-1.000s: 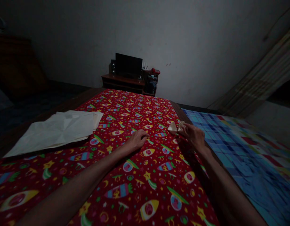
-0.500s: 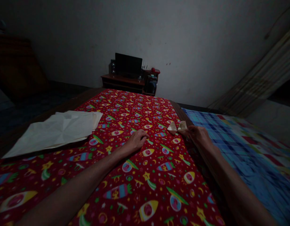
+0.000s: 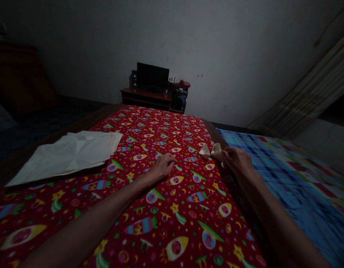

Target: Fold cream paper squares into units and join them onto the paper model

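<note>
My left hand (image 3: 161,167) rests palm down on a red patterned cloth (image 3: 166,208) that covers the table, its fingers curled loosely and holding nothing. My right hand (image 3: 237,160) lies near the cloth's right edge with its fingertips pinching a small folded cream paper piece (image 3: 210,150). A stack of creased cream paper sheets (image 3: 68,154) lies flat on the cloth at the left, well away from both hands.
A blue checked mat (image 3: 286,178) lies to the right of the table. Against the far wall stands a low wooden cabinet (image 3: 149,97) with a dark screen (image 3: 152,77) and small items. The room is dim.
My right hand shifted slightly right and turned the small folded paper, so it now shows as two pointed flaps. My left hand has stayed in place.
</note>
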`<state>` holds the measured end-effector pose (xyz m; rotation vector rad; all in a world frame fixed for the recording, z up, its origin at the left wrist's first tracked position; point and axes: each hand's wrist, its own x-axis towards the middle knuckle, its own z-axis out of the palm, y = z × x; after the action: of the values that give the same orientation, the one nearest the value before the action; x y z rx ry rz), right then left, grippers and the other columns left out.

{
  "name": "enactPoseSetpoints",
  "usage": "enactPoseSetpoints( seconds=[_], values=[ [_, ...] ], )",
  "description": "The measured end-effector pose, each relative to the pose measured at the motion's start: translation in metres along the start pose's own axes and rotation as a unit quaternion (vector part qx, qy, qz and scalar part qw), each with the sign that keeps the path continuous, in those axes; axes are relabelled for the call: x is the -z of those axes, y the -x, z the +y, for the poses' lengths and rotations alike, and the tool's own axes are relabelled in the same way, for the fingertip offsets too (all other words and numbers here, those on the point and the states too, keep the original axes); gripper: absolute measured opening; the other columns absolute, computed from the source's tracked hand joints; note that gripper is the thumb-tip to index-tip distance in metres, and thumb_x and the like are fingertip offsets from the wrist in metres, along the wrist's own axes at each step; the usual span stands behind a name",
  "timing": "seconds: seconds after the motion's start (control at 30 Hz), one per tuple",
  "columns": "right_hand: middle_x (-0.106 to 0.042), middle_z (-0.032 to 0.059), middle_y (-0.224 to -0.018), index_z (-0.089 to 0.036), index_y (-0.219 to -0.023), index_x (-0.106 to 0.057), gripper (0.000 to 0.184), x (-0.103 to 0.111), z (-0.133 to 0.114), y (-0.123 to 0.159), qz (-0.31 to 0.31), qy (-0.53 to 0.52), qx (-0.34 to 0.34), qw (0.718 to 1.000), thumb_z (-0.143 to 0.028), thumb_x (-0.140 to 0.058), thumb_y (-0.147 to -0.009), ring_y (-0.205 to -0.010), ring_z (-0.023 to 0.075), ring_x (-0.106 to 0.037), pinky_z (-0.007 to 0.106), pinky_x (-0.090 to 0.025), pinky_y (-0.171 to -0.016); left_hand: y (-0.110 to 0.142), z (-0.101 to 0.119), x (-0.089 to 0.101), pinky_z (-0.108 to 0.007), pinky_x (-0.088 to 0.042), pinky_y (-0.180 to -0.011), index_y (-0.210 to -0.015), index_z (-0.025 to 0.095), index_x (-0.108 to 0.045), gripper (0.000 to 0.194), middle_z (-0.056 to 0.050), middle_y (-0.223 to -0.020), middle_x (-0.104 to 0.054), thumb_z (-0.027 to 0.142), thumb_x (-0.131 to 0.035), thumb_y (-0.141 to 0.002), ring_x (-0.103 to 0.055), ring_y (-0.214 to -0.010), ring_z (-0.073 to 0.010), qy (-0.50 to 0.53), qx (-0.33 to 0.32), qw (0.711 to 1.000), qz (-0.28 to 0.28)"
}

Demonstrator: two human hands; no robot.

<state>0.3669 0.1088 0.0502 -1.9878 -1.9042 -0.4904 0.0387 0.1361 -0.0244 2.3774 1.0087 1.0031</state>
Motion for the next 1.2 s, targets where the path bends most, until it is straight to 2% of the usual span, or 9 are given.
enactPoseSetpoints(
  seconds=[0.1, 0.23, 0.33, 0.47, 0.57, 0.67, 0.77, 0.97, 1.2],
  values=[
    [-0.069, 0.0119, -0.084, -0.017, -0.094, -0.067, 0.034, 0.019, -0.021, 0.006, 0.034, 0.035, -0.003, 0.999, -0.038, -0.041, -0.089, -0.066, 0.0201, -0.061, 0.025, -0.028, -0.052, -0.002, 0.001, 0.004, -0.026, -0.048, -0.078, -0.087, 0.015, -0.068, 0.022, -0.006, -0.09, -0.065, 0.013, -0.046, -0.082, -0.061, -0.085, -0.016, 0.007, 0.003, 1.0, 0.016],
    [-0.064, 0.0068, -0.064, -0.018, -0.074, -0.063, 0.036, 0.025, -0.073, 0.037, -0.002, 0.01, 0.125, 0.992, -0.035, -0.036, -0.092, -0.053, 0.0142, -0.056, 0.025, -0.021, -0.049, -0.007, 0.006, 0.028, -0.027, -0.049, -0.076, -0.089, 0.016, -0.068, 0.024, -0.005, -0.091, -0.066, 0.012, -0.046, -0.08, -0.062, -0.085, -0.0157, 0.004, 0.011, 0.999, 0.038],
    [-0.056, 0.0023, -0.05, -0.018, -0.062, -0.057, 0.037, 0.011, -0.115, 0.075, -0.026, -0.038, 0.217, 0.975, -0.03, -0.037, -0.091, -0.044, 0.0111, -0.048, 0.026, -0.018, -0.048, -0.001, 0.011, 0.065, -0.026, -0.049, -0.076, -0.09, 0.018, -0.068, 0.025, -0.004, -0.093, -0.067, 0.013, -0.046, -0.08, -0.062, -0.086, -0.015, -0.014, 0.021, 0.998, 0.053],
    [-0.057, 0.0016, -0.054, -0.018, -0.065, -0.053, 0.031, -0.008, -0.144, 0.111, -0.026, -0.097, 0.297, 0.949, -0.027, -0.037, -0.091, -0.046, 0.011, -0.05, 0.025, -0.021, -0.049, 0.033, 0.004, 0.13, -0.026, -0.048, -0.077, -0.092, 0.017, -0.068, 0.025, -0.005, -0.094, -0.067, 0.018, -0.045, -0.082, -0.062, -0.087, -0.0149, -0.06, 0.039, 0.994, 0.081],
    [-0.057, 0.0022, -0.057, -0.018, -0.068, -0.051, 0.032, -0.012, -0.147, 0.116, -0.018, -0.127, 0.282, 0.951, -0.028, -0.033, -0.092, -0.047, 0.0115, -0.051, 0.024, -0.025, -0.049, 0.072, -0.023, 0.177, -0.028, -0.049, -0.078, -0.091, 0.017, -0.068, 0.025, -0.006, -0.094, -0.067, 0.025, -0.046, -0.083, -0.061, -0.087, -0.0168, -0.133, 0.078, 0.981, 0.115],
    [-0.056, 0.0021, -0.057, -0.019, -0.067, -0.048, 0.032, -0.01, -0.146, 0.113, -0.045, -0.148, 0.261, 0.953, -0.03, -0.033, -0.093, -0.046, 0.0112, -0.051, 0.023, -0.029, -0.049, 0.107, -0.056, 0.206, -0.031, -0.05, -0.077, -0.09, 0.016, -0.068, 0.031, -0.008, -0.094, -0.067, 0.036, -0.045, -0.083, -0.061, -0.086, -0.0197, -0.213, 0.147, 0.956, 0.138],
    [-0.056, 0.0026, -0.057, -0.02, -0.068, -0.047, 0.03, -0.008, -0.146, 0.112, -0.06, -0.16, 0.256, 0.951, -0.03, -0.033, -0.092, -0.046, 0.0118, -0.051, 0.023, -0.03, -0.048, 0.125, -0.073, 0.205, -0.041, -0.046, -0.09, -0.098, 0.014, -0.066, 0.041, -0.012, -0.102, -0.064, 0.047, -0.053, -0.078, -0.058, -0.098, -0.0255, -0.244, 0.165, 0.946, 0.135],
    [-0.056, 0.0026, -0.056, -0.021, -0.066, -0.046, 0.03, -0.012, -0.145, 0.114, -0.035, -0.158, 0.262, 0.951, -0.031, -0.034, -0.092, -0.046, 0.0132, -0.052, 0.023, -0.032, -0.047, 0.116, -0.066, 0.16, -0.047, -0.031, -0.106, -0.126, 0.006, -0.048, 0.069, -0.02, -0.136, -0.043, 0.048, -0.06, -0.072, -0.036, -0.127, -0.0341, -0.292, 0.193, 0.931, 0.102],
    [-0.057, 0.0023, -0.058, -0.02, -0.069, -0.048, 0.029, -0.011, -0.144, 0.114, -0.047, -0.183, 0.253, 0.949, -0.031, -0.034, -0.093, -0.047, 0.0124, -0.052, 0.023, -0.032, -0.048, 0.11, -0.067, 0.16, -0.041, -0.037, -0.103, -0.112, 0.009, -0.06, 0.047, -0.015, -0.123, -0.058, 0.035, -0.027, -0.092, -0.052, -0.118, -0.0254, -0.237, 0.226, 0.936, 0.131]
  ],
)
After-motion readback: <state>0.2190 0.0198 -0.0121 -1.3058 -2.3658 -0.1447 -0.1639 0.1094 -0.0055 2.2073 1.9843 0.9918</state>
